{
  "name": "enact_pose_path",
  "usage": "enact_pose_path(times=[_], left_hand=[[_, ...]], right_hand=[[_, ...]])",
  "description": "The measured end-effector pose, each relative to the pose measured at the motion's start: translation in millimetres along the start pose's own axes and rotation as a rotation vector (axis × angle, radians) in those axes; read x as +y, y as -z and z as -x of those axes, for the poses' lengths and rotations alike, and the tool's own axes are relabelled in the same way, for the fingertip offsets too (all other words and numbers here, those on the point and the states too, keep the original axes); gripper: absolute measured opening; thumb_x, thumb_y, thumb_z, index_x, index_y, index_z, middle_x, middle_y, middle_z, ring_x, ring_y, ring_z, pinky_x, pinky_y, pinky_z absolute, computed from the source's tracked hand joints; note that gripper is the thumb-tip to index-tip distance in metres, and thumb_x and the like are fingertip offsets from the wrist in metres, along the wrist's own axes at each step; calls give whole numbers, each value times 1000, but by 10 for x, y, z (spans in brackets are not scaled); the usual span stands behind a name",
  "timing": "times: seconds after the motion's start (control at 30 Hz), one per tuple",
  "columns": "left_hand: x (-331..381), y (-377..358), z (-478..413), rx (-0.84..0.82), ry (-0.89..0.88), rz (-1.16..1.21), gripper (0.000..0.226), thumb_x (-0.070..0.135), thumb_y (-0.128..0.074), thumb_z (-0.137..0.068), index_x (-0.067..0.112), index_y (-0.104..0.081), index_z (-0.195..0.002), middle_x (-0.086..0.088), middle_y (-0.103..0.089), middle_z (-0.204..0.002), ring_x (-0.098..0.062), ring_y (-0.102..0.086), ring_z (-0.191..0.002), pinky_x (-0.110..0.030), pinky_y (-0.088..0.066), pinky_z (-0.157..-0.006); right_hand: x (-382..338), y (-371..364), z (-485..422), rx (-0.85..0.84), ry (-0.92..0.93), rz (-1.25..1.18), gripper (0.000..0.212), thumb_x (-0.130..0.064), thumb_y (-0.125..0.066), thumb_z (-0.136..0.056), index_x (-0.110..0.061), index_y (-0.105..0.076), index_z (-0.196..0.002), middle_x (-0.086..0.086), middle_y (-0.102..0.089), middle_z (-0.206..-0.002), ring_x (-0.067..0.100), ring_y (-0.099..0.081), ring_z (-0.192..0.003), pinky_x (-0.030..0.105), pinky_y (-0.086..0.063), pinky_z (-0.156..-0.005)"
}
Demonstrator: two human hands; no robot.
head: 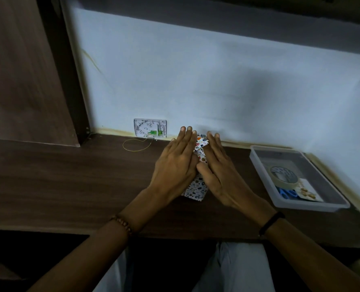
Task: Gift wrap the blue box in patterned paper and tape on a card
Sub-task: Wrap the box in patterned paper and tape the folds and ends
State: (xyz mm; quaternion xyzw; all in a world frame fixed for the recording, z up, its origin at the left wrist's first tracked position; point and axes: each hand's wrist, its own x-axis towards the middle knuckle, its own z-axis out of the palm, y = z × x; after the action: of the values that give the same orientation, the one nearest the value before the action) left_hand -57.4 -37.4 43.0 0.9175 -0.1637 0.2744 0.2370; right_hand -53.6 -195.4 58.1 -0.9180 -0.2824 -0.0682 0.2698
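Dark wooden bench (69, 186) meets a pale blue wall (196, 70), and near its back edge we press the patterned paper (196, 190) down with both hands. Our left hand (174, 163) and right hand (219, 173) lie side by side on it, fingers straight, thumbs touching. The paper shows between and below them, and the blue box is hidden. By the bench's right edge a clear tray (309, 207) holds tape (283, 174), scissors (287, 193) and a card (307, 191).
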Motion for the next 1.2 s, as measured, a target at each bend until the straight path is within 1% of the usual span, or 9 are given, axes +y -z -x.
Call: enact_pose_path(times=[0.2, 0.3, 0.37, 0.47, 0.63, 0.73, 0.83, 0.97, 1.2], left_hand=[[-23, 88, 33, -72, -40, -154, 67, 43, -6, -99, 13, -18, -157, -4, -10, -165, -11, -3, -153, -37, -7, -125], [16, 82, 40, -2, -65, -216, 58, 36, -20, -104, 6, -38, -151, -12, -33, -159, -22, -26, -149, -40, -24, -122], [52, 68, 23, 65, -94, -237, 49, 29, -30, -105, 1, -50, -141, -16, -49, -145, -28, -44, -136, -40, -37, -113], [134, 57, 9, 160, -123, -232, 39, 25, -39, -105, 1, -61, -126, -13, -58, -126, -27, -54, -115, -34, -44, -95], [210, -24, 24, 214, -113, -187, 29, 17, -49, -103, -1, -62, -121, -13, -59, -122, -28, -56, -109, -35, -49, -87], [197, -48, 45, 220, -113, -171, 29, 10, -54, -100, -4, -59, -125, -15, -58, -125, -29, -56, -111, -38, -51, -89], [167, -52, 64, 234, -108, -158, 32, 11, -51, -101, -3, -58, -129, -15, -58, -128, -29, -55, -115, -37, -45, -98], [134, -42, 113, 245, -141, -212, 37, 25, -42, -105, 7, -60, -132, -10, -61, -133, -25, -55, -124, -45, -37, -112], [112, -8, 133, 268, -169, -343, 37, 33, -41, -106, 13, -66, -124, -4, -64, -126, -22, -59, -116, -49, -38, -105]], right_hand=[[-52, -40, 51, 22, -19, -298, 70, -47, -29, -99, -27, 5, -156, -15, 20, -162, -6, 19, -146, 19, 5, -119], [-50, -50, 85, 80, -11, -392, 68, -38, -32, -100, -23, -1, -158, -17, 12, -164, -7, 11, -147, 9, 0, -117], [-23, -43, 109, 127, -22, -446, 65, -35, -33, -100, -23, -7, -159, -16, 2, -165, -8, 1, -148, 6, -7, -116], [70, 35, 173, 203, -49, -490, 60, -32, -36, -100, -24, -20, -157, -12, -20, -163, -3, -19, -147, 16, -22, -117], [529, 244, 245, 415, -156, -229, 31, -20, -47, -103, -14, -49, -133, -2, -57, -129, 7, -55, -115, 19, -46, -93], [998, 413, 299, 496, -283, -48, 24, -13, -53, -99, -8, -54, -123, 7, -61, -119, 16, -57, -106, 28, -51, -87], [1513, 590, 387, 413, -431, 139, 31, -2, -52, -94, 2, -54, -124, 21, -58, -126, 36, -54, -117, 48, -46, -97], [1956, 715, 511, 251, -603, 223, 39, -2, -60, -90, 7, -53, -127, 29, -56, -128, 44, -54, -118, 48, -45, -99], [2182, 661, 523, 123, -662, 306, 22, -15, -57, -97, 0, -65, -110, 25, -66, -115, 41, -62, -102, 47, -52, -84]])
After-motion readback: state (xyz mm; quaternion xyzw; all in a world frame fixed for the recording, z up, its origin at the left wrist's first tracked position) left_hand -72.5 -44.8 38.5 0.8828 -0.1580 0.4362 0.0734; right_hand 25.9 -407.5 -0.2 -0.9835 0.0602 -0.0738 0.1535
